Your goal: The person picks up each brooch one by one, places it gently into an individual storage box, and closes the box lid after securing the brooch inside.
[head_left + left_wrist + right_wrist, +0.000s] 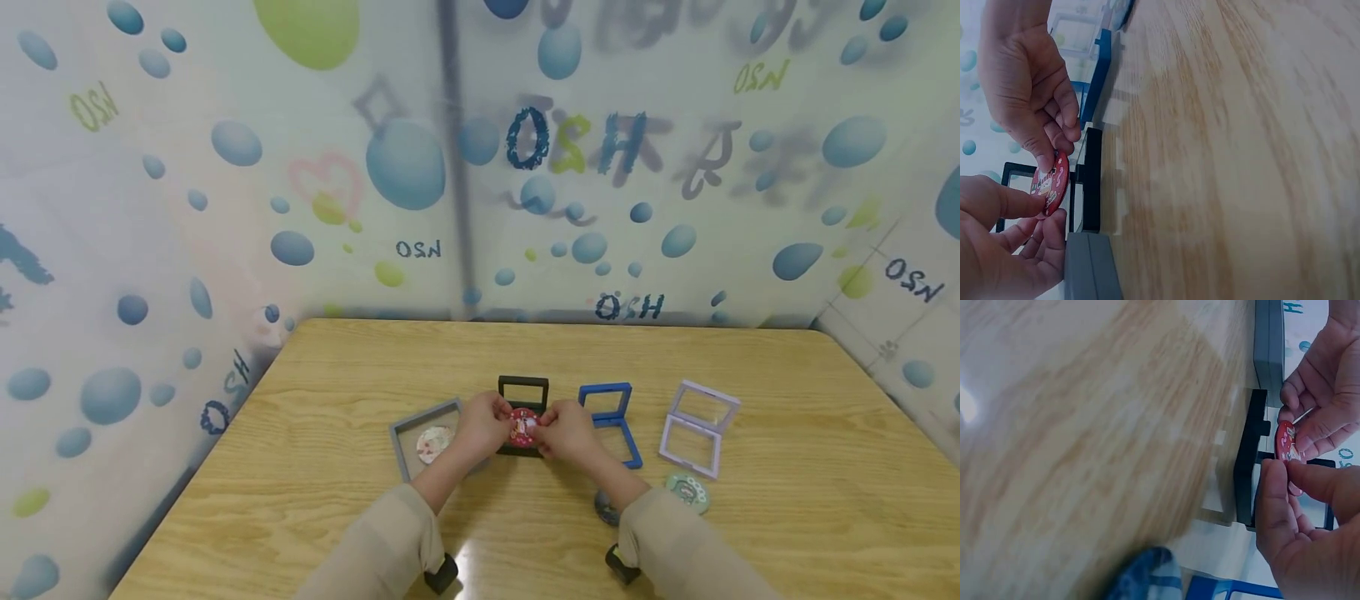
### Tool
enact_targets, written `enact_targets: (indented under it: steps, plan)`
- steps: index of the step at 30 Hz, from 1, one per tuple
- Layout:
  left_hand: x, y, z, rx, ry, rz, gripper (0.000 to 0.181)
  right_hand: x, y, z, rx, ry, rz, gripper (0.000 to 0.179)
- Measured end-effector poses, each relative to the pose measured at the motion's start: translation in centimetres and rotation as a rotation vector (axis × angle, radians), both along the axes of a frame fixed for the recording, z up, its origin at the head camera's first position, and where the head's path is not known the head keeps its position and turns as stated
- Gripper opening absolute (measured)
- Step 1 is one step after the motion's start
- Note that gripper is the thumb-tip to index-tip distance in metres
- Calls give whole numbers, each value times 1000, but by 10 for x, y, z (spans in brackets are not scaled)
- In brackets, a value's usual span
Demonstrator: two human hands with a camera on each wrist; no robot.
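A round red badge (523, 427) with a printed picture is held between both hands, just above the lower half of an open black frame (523, 380). On its left side, the thumb and fingers of my left hand (483, 423) pinch the rim. My right hand (570, 429) pinches the opposite edge. The left wrist view shows the badge (1054, 184) tilted, with a thumb on its printed face from each side. Seen from the right wrist, the badge (1285, 442) is close to the black frame (1249, 462); whether they touch I cannot tell.
Left of the hands lies a grey frame (400, 454) with a pale round badge (433, 445) in it. To the right stand an open blue frame (633, 446) and an open lilac frame (688, 466). Nearer are a green badge (687, 493) and a dark one (606, 507), partly behind the right arm.
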State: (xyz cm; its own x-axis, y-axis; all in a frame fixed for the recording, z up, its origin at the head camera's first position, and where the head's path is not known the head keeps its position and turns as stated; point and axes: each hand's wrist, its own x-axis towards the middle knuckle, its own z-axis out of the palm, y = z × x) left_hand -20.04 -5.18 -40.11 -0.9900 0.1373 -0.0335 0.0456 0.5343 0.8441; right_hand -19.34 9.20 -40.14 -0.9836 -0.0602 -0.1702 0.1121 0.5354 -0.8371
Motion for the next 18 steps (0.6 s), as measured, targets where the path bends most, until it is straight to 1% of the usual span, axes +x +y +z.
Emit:
enact_targets:
  steps: [7, 14, 18]
  plan:
    - [-4, 2, -2, -74, 27, 2, 10, -1, -2, -1, 32, -4, 0, 12]
    - [-5, 4, -6, -132, 89, -7, 10, -2, -2, -3, 70, 4, 10, 11]
    - [-6, 4, -10, -156, 108, 0, 11, -2, -3, -5, 97, 12, 16, 12]
